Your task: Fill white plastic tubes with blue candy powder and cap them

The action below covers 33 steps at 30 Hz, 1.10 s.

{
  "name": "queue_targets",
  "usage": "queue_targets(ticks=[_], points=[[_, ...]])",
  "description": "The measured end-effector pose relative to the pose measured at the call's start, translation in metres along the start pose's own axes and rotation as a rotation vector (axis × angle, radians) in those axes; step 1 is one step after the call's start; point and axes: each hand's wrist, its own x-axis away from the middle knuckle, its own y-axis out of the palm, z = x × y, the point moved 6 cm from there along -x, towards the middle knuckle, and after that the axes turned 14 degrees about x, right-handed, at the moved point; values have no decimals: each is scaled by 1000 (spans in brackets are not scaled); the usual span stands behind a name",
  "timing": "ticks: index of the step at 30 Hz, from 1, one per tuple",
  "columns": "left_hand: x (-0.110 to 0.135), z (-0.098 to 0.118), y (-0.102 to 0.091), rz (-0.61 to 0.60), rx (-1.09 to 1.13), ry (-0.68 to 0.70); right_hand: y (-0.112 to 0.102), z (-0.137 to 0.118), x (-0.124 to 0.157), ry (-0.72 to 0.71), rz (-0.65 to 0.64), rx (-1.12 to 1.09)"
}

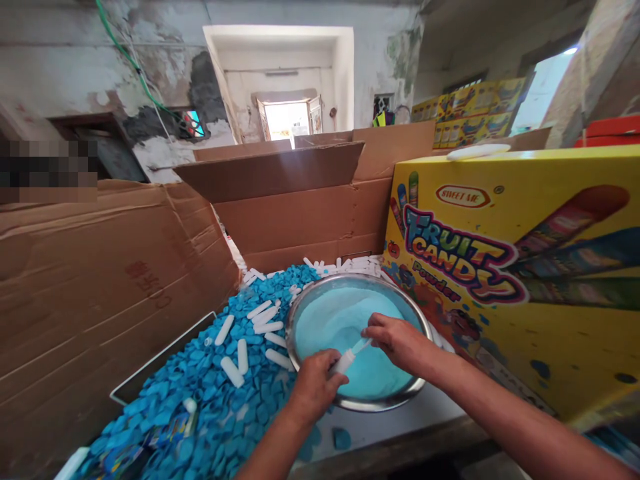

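Observation:
A wide steel bowl (pixel 295 363) holds pale blue powder (pixel 320 320). Over its near part, my left hand (pixel 316 383) grips a small white plastic tube (pixel 344 363), tilted with its mouth up and to the right. My right hand (pixel 395 340) pinches a thin, pale spoon-like tool (pixel 361 345), its tip at the tube's mouth. The fingers partly cover the tool, so its exact shape is unclear. Left of the bowl lies a heap of small blue plastic caps (pixel 200 393), with several white tubes (pixel 241 357) scattered on top.
A large yellow candy box (pixel 450 233) stands close at the right, a white tube (pixel 479 153) on top. Brown cardboard (pixel 300 220) walls the back, and another cardboard piece (pixel 110 267) the left. More white tubes (pixel 350 267) lie behind the bowl. One blue cap (pixel 341 438) rests near the table's front edge.

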Motion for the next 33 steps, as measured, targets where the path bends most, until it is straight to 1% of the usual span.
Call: queue_targets(ticks=[4, 8, 14, 18, 24, 33], points=[[-3, -4, 2, 40, 21, -46, -14, -18, -7, -179, 108, 204], [-5, -9, 2, 83, 48, -60, -20, -25, -19, -261, 105, 271], [-6, -15, 1, 116, 110, -85, -24, -27, -28, -284, 88, 281], [-6, -15, 0, 131, 140, -91, -26, -29, -31, -288, 57, 305], [-6, -15, 1, 125, 197, -99, -29, -31, -34, -297, 45, 350], [-6, -17, 1, 123, 206, -104, -27, -33, -34, -304, 50, 376]])
